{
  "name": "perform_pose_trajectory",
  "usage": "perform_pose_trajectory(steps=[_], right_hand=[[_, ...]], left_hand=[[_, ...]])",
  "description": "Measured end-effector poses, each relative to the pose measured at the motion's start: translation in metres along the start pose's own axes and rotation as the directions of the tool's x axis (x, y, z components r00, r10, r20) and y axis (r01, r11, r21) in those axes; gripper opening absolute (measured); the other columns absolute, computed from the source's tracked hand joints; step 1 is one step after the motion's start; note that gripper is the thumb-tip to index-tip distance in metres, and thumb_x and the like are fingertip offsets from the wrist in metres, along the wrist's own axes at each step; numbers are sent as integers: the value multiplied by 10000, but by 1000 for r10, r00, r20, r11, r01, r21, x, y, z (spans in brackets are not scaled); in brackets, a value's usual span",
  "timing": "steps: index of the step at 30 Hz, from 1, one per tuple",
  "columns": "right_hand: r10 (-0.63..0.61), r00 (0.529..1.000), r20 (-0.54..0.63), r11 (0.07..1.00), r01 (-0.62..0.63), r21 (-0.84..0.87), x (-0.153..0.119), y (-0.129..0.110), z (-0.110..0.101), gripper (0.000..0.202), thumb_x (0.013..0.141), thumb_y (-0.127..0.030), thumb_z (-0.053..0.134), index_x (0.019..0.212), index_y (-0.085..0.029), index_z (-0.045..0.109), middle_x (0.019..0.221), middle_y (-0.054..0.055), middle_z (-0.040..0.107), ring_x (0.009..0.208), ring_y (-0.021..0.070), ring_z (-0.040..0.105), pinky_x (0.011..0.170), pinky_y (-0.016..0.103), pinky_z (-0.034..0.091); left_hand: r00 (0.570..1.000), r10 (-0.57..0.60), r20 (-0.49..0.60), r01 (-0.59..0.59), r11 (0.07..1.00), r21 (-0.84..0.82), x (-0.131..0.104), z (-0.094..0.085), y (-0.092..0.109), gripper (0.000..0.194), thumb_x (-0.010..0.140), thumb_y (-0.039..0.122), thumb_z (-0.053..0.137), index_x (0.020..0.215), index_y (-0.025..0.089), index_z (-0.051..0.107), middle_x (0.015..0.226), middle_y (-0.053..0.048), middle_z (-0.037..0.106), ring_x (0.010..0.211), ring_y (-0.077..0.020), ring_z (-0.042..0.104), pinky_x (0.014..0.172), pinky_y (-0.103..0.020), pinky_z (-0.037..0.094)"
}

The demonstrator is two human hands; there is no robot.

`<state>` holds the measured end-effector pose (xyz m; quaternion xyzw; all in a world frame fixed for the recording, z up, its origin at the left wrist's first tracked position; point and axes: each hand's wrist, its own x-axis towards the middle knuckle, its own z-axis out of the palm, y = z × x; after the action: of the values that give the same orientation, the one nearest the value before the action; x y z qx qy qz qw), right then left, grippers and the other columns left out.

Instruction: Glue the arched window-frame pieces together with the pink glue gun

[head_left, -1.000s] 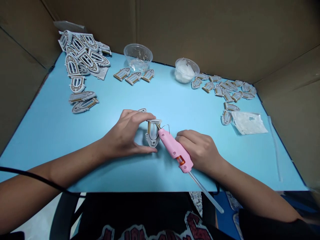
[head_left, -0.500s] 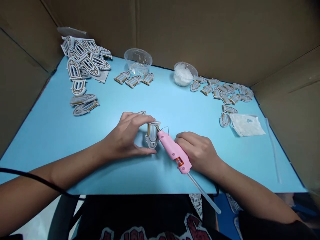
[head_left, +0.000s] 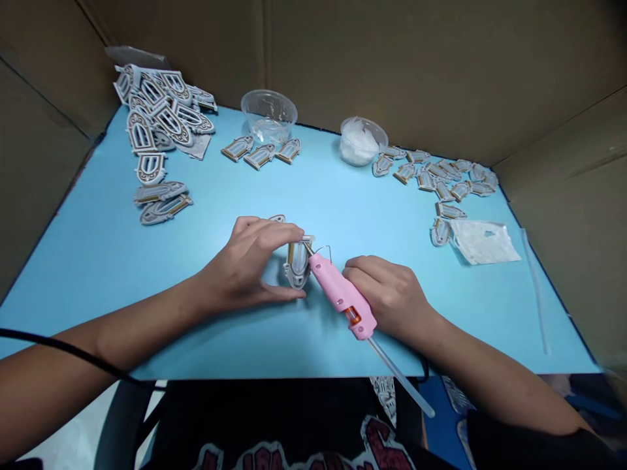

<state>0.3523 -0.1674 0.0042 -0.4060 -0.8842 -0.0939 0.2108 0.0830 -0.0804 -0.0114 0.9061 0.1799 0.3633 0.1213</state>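
Observation:
Between the thumb and fingers of my left hand [head_left: 255, 261] is a small arched window piece [head_left: 298, 264], white and grey with a gold edge. My right hand [head_left: 386, 297] is wrapped round the handle of a pink glue gun [head_left: 337, 287]. Its metal nozzle touches or nearly touches the upper right part of the window piece. From the gun's back end sticks a clear glue stick [head_left: 404, 378]. Another arched piece [head_left: 277, 219] lies partly hidden behind my left fingers.
White window frames [head_left: 161, 108] are heaped at the back left. Nearby stands a clear tub [head_left: 269, 116]; another tub [head_left: 362, 140] holds white material. Several arched pieces [head_left: 443, 179] and a white packet [head_left: 484, 241] lie right. A black cable [head_left: 73, 352] crosses my left forearm.
Both hands, the window piece and the glue gun keep almost the same position. The whole view has shifted very slightly.

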Motion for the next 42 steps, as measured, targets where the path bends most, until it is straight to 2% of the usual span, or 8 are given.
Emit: perform_pose_trajectory(steps=[8,15,20,23,29,33,39,42], right_hand=[[342,940,-11,925,-338,-175,-4,32,-15,188,868,-197,568,683,-200,534,684,16,570,545,114,403,487,263,262],[438,899,-31,883,-436,-176,-6,39,-10,188,871,-270,551,698,-197,545,713,30,599,555,117,417,508,262,244],[465,885,-11,872,-460,-166,-6,39,-7,204,871,-310,535,704,-194,548,719,34,607,544,113,391,514,262,230],[471,882,-4,870,-465,-161,-7,41,-6,214,876,-329,531,710,-194,547,717,34,602,543,112,390,515,261,228],[437,899,3,888,-431,-159,-9,43,-3,214,889,-314,532,714,-192,549,718,34,600,540,110,396,510,260,235],[432,902,12,891,-425,-156,-9,43,-2,211,892,-317,531,723,-193,552,731,38,607,545,113,401,511,263,240],[438,899,11,890,-431,-151,-8,42,-3,185,867,-311,536,719,-201,524,718,27,580,547,110,381,515,260,229],[444,896,16,886,-436,-155,-8,41,-3,195,875,-313,531,715,-201,523,714,24,575,552,112,386,518,261,229]], left_hand=[[983,-183,8,183,983,14,-4,3,-11,835,775,472,937,1399,250,428,1320,-118,703,1174,-326,706,1017,-474,488],[831,-303,467,382,920,-84,-6,11,-14,876,746,582,921,1439,253,498,1338,-102,677,1267,-349,596,1079,-439,399],[781,-336,526,413,910,-33,-2,5,-20,999,665,647,950,1460,234,508,1185,-78,694,1180,-345,607,1082,-447,334],[751,-304,587,387,922,-17,1,-4,-26,882,724,616,928,1437,256,553,1162,-66,702,1203,-343,601,1060,-431,326],[752,-173,636,333,933,-139,4,-12,-25,655,935,352,767,1518,292,475,1515,-69,613,1451,-301,496,1144,-400,275],[772,-230,593,342,936,-82,3,-3,-20,554,960,368,723,1468,261,530,1357,-76,704,1321,-300,593,1110,-423,299],[776,-325,540,352,934,56,6,-10,-21,787,806,513,859,1453,204,536,1212,-93,704,1183,-329,622,1044,-430,348],[788,-264,557,325,946,-11,11,-28,-22,410,848,491,804,1114,209,668,952,-24,696,918,-229,641,892,-351,407]])
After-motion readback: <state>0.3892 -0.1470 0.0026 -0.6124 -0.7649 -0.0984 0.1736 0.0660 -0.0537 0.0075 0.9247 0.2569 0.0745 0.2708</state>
